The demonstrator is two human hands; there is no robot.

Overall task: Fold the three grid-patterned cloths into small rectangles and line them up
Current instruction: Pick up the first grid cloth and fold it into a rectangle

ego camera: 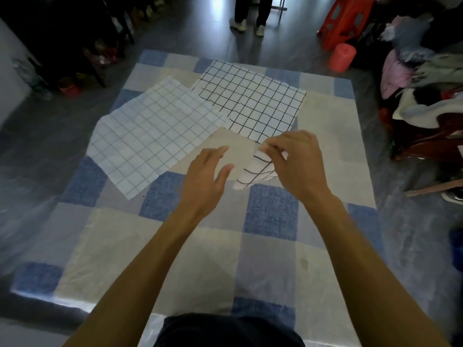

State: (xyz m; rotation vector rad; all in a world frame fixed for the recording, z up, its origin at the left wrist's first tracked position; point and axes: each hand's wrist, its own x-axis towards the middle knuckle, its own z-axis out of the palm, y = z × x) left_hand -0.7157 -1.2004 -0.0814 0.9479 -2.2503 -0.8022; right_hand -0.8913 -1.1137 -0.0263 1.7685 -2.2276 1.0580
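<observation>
Cloths: 3 grid-patterned, all on or over the checked blue-and-beige cover (270, 259).
1) pale blue-grid cloth (155, 136): lying open and flat, 10 o'clock from cover centre, set at an angle.
2) black-grid white cloth (253, 101): lying open and flat at 12–1 o'clock, its left edge tucked under the pale one's corner.
3) small black-lined cloth (253, 171): bunched and narrow, near cover centre, hanging from the right hand. Fold count: can't tell.

Hands: 2.
Right hand (298, 164): fingers curled, pinching the top of cloth 3.
Left hand (203, 181): fingers spread and relaxed, holding nothing, just beside cloth 3 at its 9 o'clock, not touching it.

Around the cover: 1 red stool (343, 18) and 1 red roll (342, 57) at 1 o'clock, 1 clothes pile (421, 71) at 2–3 o'clock, 1 standing person's legs (250, 13) at 12 o'clock.
</observation>
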